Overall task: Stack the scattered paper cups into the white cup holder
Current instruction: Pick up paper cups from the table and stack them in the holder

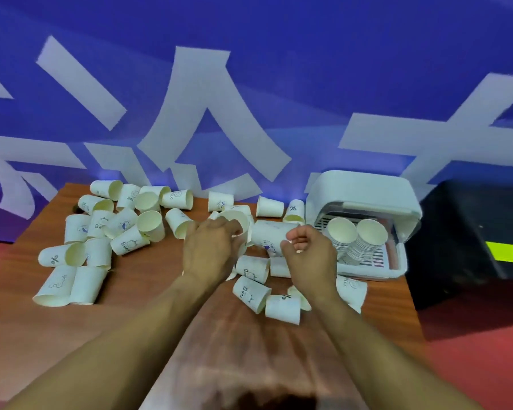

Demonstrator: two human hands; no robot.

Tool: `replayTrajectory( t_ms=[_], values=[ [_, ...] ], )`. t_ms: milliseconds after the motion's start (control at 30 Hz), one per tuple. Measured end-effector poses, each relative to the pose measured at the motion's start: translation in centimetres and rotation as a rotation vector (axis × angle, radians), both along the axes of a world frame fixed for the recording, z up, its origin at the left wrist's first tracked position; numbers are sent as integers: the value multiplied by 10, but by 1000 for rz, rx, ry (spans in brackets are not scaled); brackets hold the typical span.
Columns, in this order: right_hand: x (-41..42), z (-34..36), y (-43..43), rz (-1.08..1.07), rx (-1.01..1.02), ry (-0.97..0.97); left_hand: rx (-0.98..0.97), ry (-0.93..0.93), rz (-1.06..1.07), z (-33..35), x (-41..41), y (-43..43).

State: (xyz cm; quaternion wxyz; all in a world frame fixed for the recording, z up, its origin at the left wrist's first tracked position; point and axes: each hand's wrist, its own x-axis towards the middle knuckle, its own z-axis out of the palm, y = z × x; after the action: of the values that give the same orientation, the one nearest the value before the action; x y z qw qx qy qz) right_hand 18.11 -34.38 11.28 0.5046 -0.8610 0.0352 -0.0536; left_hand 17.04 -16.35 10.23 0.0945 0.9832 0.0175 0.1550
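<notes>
Wooden table [148, 279] against a blue wall [279, 39] holds scattered paper cups [122, 223]; left fingers [219, 227] clasp one, right fingers [298, 235] unclear.

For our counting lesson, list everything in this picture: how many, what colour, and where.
table: one, brown wood, centre
holder: one, white, far right of the table
stacks: two, white, inside the holder
loose cups: roughly thirty, white with prints, scattered over the table
held cup: one, white, mid-table, gripped
banner: one, blue with white characters, behind the table
box: one, black with a yellow label, right of the holder
floor: red, around the table
left hand: one, grips the held cup
right hand: one, fingers curled beside a lying cup; grip unclear
</notes>
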Motion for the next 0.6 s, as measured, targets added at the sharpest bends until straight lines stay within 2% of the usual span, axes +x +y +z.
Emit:
replayTrajectory(
  t_ms=[300,600],
  values=[
    [5,15,-120,-94,-90,-119,-105,-86,-171,19,30,-133],
    [26,17,-189,-225,-81,-165,-129,-70,-245,22,64,-193]
  ],
)
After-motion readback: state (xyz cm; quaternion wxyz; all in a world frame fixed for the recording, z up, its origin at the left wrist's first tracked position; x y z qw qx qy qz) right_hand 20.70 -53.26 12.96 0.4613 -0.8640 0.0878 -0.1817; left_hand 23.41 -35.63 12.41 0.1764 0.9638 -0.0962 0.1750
